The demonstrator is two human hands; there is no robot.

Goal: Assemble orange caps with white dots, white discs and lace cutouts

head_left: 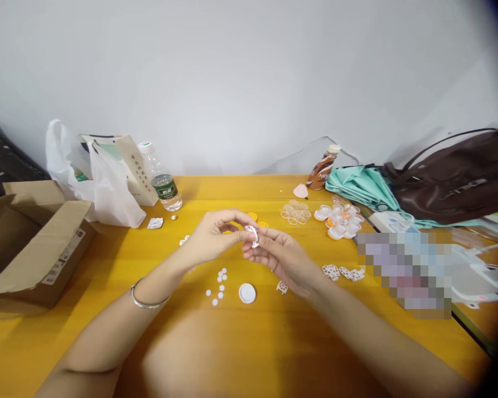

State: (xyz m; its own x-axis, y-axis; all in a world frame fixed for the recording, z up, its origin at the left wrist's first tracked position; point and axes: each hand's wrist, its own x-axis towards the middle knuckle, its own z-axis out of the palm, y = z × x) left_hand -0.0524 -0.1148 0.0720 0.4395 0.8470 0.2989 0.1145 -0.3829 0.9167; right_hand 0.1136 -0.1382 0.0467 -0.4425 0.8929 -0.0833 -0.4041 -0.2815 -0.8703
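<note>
Head camera looks forward and down, close over yellow table (274, 342).

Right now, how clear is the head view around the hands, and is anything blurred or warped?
Head view: even soft light; the white piece between left hand and right hand is slightly soft; corners darken at right; a pixelated patch hides part of the table.

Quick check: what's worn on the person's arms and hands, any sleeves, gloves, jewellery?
Both forearms are bare, no sleeves or gloves in view. The left hand has a thin silver metal bangle at its wrist. The right hand shows no rings, watch or markings.
</note>
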